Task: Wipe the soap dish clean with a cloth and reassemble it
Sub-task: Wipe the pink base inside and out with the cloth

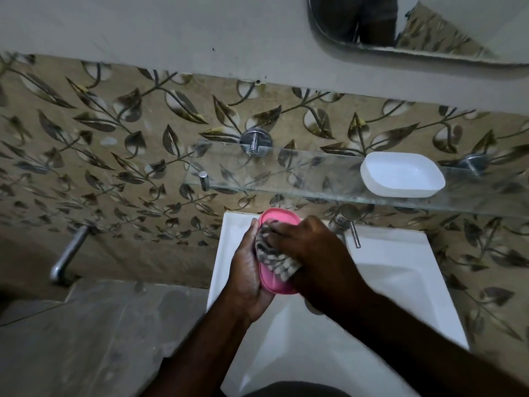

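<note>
The pink part of the soap dish (274, 220) is held tilted above the white sink (400, 270). My left hand (247, 265) grips it from the left side and underneath. A checked grey cloth (276, 260) lies bunched inside the pink part. My right hand (309, 250) grips the cloth and presses it into the dish, covering much of it. The white part of the soap dish (402, 174) sits by itself on the glass shelf (286, 176), up and to the right of my hands.
A chrome tap (350, 224) juts from the wall just right of my hands. Another metal spout (68, 253) sticks out at the left. The leaf-patterned tiled wall lies behind, with a mirror (415, 24) at the top right.
</note>
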Motion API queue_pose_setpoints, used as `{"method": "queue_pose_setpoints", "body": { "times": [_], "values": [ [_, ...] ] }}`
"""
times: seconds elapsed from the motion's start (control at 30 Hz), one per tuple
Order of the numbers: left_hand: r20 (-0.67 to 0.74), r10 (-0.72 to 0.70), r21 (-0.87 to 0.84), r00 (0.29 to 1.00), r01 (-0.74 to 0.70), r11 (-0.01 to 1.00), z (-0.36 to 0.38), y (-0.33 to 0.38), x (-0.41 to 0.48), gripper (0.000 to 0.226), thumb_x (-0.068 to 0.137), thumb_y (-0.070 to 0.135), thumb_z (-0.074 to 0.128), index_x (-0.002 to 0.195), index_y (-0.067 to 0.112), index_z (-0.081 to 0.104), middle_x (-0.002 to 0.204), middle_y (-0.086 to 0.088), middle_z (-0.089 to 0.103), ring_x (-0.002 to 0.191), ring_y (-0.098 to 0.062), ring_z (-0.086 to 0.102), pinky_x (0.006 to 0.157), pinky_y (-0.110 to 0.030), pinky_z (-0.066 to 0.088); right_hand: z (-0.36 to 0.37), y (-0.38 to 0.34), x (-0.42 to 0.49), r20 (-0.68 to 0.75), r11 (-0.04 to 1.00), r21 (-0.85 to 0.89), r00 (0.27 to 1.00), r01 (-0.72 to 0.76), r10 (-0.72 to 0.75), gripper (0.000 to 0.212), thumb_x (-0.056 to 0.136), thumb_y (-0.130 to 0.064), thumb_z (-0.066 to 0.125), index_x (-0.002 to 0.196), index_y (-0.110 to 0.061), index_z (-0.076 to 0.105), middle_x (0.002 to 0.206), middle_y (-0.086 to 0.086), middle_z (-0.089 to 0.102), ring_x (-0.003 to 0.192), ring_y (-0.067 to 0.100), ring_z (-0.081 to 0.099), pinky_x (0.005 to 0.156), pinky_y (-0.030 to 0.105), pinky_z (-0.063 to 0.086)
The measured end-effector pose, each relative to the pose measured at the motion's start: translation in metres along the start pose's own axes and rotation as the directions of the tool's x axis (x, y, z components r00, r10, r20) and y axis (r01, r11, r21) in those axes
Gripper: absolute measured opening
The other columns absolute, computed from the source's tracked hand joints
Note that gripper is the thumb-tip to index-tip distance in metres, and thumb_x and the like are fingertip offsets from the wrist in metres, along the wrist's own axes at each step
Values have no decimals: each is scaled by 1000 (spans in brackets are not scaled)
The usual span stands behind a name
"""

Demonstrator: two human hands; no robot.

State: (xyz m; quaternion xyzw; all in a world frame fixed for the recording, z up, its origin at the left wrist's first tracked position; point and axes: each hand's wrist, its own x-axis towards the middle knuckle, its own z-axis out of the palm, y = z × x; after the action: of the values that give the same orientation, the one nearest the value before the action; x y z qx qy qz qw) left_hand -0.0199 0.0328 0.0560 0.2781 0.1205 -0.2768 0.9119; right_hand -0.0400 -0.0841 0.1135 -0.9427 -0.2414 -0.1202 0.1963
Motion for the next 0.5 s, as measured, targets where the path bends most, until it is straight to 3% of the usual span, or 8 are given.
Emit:
{"method": "queue_pose_setpoints", "body": {
  "times": [0.07,0.13,0.2,0.27,0.43,0.5],
  "values": [
    [-17,-17,39,1000,18,999,-4,1,-2,59,90,55,46,99,2,68,87,-17,72,79,-26,71,73,-35,59,6,-4,-17,33,996,64,997,67,-69,44,70,-14,46,110,-22,61,115,1,69,79,26,57,61,35,55],
    [-30,-16,89,999,19,996,-4,-2,-4,59,89,53,47,108,2,68,97,-18,72,87,-27,70,81,-39,56,4,4,-17,16,995,61,997,76,-77,41,74,-17,49,114,-26,54,118,3,66,88,28,59,68,34,55],
    [-25,30,115,999,-27,993,0,-7,-8,54,88,48,45,119,9,65,112,-17,70,98,-26,69,89,-42,53,1,13,-4,-27,997,53,998,-61,62,34,80,-22,57,114,-27,57,115,5,62,99,28,57,73,35,53],
    [-6,59,115,998,-58,992,3,-8,-9,48,90,46,43,115,14,67,113,-13,71,98,-23,69,87,-39,54,-1,16,6,-66,985,73,984,-159,164,28,80,-20,59,108,-20,64,107,6,59,99,29,58,75,36,52],
    [-63,13,157,998,-3,988,-7,4,-12,68,88,56,47,121,-1,60,107,-21,70,93,-30,70,74,-37,58,4,-10,-27,40,995,69,997,67,-70,47,62,-5,55,108,-15,63,112,6,64,94,31,59,68,39,55],
    [-67,35,184,997,-22,983,-8,1,-13,66,90,54,48,129,2,56,114,-20,68,102,-30,67,81,-39,55,2,-1,-22,-12,997,55,998,62,-62,45,66,-7,54,108,-16,64,112,5,66,93,27,56,69,36,53]
  ]
}}
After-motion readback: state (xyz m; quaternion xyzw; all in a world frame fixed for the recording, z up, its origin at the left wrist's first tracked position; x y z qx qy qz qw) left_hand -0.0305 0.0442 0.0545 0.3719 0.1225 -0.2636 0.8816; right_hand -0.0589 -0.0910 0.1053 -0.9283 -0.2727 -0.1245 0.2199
